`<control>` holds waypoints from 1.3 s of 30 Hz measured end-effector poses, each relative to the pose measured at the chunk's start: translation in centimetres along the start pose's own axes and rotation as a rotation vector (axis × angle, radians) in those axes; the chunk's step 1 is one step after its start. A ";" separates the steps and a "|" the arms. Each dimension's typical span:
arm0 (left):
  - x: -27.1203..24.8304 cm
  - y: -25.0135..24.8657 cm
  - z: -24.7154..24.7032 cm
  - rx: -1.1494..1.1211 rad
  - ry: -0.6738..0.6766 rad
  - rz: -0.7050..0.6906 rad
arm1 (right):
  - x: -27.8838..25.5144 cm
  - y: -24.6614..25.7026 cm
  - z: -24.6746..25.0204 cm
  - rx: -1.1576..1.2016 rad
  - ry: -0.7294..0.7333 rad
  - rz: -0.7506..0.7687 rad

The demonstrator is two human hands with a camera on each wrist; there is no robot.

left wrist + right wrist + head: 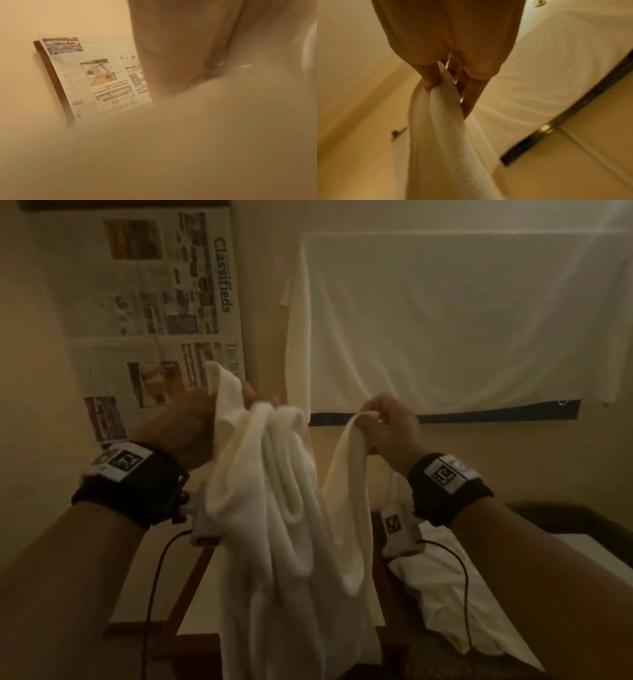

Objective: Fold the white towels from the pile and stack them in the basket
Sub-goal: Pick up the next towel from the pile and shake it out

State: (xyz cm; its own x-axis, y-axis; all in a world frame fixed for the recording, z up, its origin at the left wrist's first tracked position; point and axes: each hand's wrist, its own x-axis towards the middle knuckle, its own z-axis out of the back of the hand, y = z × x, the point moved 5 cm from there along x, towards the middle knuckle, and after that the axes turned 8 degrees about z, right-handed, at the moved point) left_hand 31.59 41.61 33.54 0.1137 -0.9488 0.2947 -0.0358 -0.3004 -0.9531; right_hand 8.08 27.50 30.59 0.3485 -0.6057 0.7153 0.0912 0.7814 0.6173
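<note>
A white towel (291, 508) hangs crumpled in the air between both hands at chest height. My left hand (191, 422) grips a bunched upper part of it, with a corner sticking up above the fist. My right hand (380, 422) pinches another edge of the towel (436, 128) between thumb and fingers (471, 97), and the cloth runs down from there. In the left wrist view the blurred towel (171, 155) fills most of the picture under the palm (171, 54). More white cloth (445, 587) lies low at the right. No basket is in view.
Newspaper pages (171, 302) (96, 81) are stuck on the wall at the left. A large white sheet (462, 320) with a dark lower border hangs on the wall straight ahead. Dark wooden furniture (582, 525) stands low at the right. Cables run from both wrist cameras.
</note>
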 end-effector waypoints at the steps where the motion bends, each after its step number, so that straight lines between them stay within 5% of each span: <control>1: 0.2 -0.2 0.2 -0.066 0.030 -0.007 | 0.8 2.3 0.1 0.047 -0.015 0.062; 5: 0.3 -2.0 -0.5 -0.029 -0.061 -0.038 | 3.7 9.6 0.2 0.023 0.007 0.295; 9: 0.6 -3.2 -1.8 0.078 -0.123 -0.128 | 5.8 13.2 -0.4 0.062 0.198 0.267; 21: 2.5 -6.8 -4.3 0.011 0.063 -0.232 | 7.3 18.8 0.0 0.128 0.282 0.457; 27: 3.1 -7.1 -4.7 -0.052 0.174 -0.189 | 7.8 19.5 -0.2 0.153 0.329 0.442; 33: 3.2 -6.7 -5.6 -0.056 0.210 -0.192 | 6.8 18.2 -2.4 0.324 0.747 0.180; 39: 3.4 -5.6 -4.0 0.111 0.013 -0.126 | 7.1 16.3 -2.0 0.251 0.558 0.244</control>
State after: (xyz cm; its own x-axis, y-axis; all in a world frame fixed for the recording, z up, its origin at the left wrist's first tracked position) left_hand 28.20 39.72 40.16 0.0977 -0.9055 0.4130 0.0880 -0.4055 -0.9099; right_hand 13.94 36.28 45.06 0.7695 -0.1943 0.6084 -0.2480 0.7870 0.5649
